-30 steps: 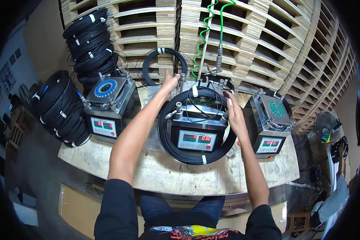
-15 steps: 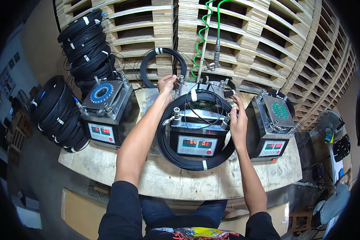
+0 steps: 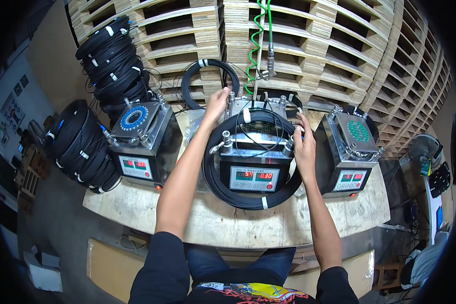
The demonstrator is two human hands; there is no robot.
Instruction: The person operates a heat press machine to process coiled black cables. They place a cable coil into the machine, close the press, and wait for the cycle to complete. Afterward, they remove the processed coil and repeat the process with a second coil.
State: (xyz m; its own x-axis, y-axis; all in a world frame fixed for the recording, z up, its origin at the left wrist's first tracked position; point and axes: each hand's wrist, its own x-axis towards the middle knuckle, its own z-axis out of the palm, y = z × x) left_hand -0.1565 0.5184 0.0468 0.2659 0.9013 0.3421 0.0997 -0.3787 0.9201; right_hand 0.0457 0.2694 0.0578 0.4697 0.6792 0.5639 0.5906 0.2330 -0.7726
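- Left hand (image 3: pixel 216 106): fingers bent in at the rear-left post (image 3: pixel 231 99) of the middle machine; gripping or just touching, can't tell.
- Right hand (image 3: pixel 304 144): fingers curled by the right edge of the black cable coil (image 3: pixel 240 201); can't tell if they hold it or the post behind.
- Coil sits between the hands, looped at the machine's front, panel (image 3: pixel 253 179) visible through it. Probably hung there so the cable ends reach the top plate without strain.
- Past left fingers: second coil (image 3: pixel 186 86) upright by the pallets (image 3: pixel 180 40).
- Further out on the worktop (image 3: pixel 223 227): blue-ringed machine (image 3: pixel 135 117) left, green-ringed machine (image 3: pixel 358 131) right.
- Vs 1 s ago: left thumb no longer sticks up, right fingers more bent, middle readout changed.
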